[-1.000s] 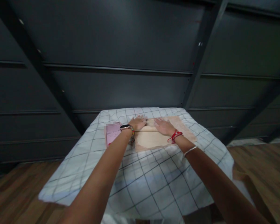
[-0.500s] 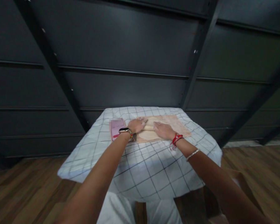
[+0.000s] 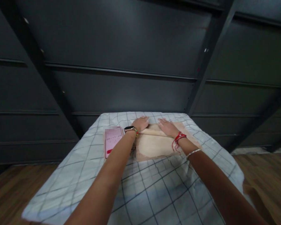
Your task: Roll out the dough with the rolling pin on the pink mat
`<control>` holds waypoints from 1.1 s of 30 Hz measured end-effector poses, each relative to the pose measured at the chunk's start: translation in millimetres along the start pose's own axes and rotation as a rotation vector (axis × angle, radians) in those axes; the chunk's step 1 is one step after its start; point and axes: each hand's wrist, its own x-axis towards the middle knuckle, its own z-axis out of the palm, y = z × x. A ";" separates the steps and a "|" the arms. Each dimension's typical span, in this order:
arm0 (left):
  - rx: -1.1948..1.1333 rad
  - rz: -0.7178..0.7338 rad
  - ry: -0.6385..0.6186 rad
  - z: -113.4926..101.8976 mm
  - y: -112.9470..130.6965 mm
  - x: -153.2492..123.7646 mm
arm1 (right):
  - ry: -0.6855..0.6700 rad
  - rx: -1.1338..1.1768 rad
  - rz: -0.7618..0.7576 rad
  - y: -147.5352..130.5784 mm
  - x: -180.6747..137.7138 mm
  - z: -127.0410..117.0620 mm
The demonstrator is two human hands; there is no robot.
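A pale beige sheet (image 3: 154,147) lies flat on a table under a white checked cloth (image 3: 154,193). Across the sheet's far part lies a light wooden roller (image 3: 152,132). My left hand (image 3: 140,123) rests palm down on the roller's left end, fingers stretched flat. On its right end my right hand (image 3: 167,127) lies the same way, fingers out. The left wrist carries a watch and a bead band, the right wrist red cords and a thin bangle.
A pink flat object (image 3: 112,141) lies on the cloth just left of my left wrist. Behind the table stands a dark panelled wall with slanted metal beams (image 3: 201,78). Wooden floor (image 3: 267,168) shows on both sides.
Both hands have pushed the roller further away over the sheet, towards its far edge. More of the sheet now shows in front of the hands.
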 end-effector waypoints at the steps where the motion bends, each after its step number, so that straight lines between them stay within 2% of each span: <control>1: -0.008 -0.006 -0.008 0.2 -0.2 0.7 | -0.001 0.004 0.003 0.6 0.8 0.8; 8: 0.017 0.048 -0.069 2.7 2.5 -13.6 | -0.035 0.033 -0.028 -8.2 -18.5 4.0; 11: 0.024 0.035 -0.129 0.4 8.3 -28.2 | -0.038 0.023 -0.061 -17.2 -34.6 2.7; 16: 0.017 -0.036 -0.144 -10.5 22.8 -61.0 | -0.048 -0.016 -0.038 -35.9 -61.2 -2.9; 23: 0.015 -0.032 -0.134 -21.7 34.9 -96.3 | 0.050 -0.100 -0.088 -50.8 -90.3 -4.5; 28: 0.044 -0.061 -0.104 -18.1 32.7 -93.2 | 0.068 -0.105 -0.113 -45.7 -86.1 -2.4; 33: 0.065 -0.117 -0.069 -14.7 27.7 -73.9 | 0.122 -0.119 -0.114 -34.6 -62.7 1.3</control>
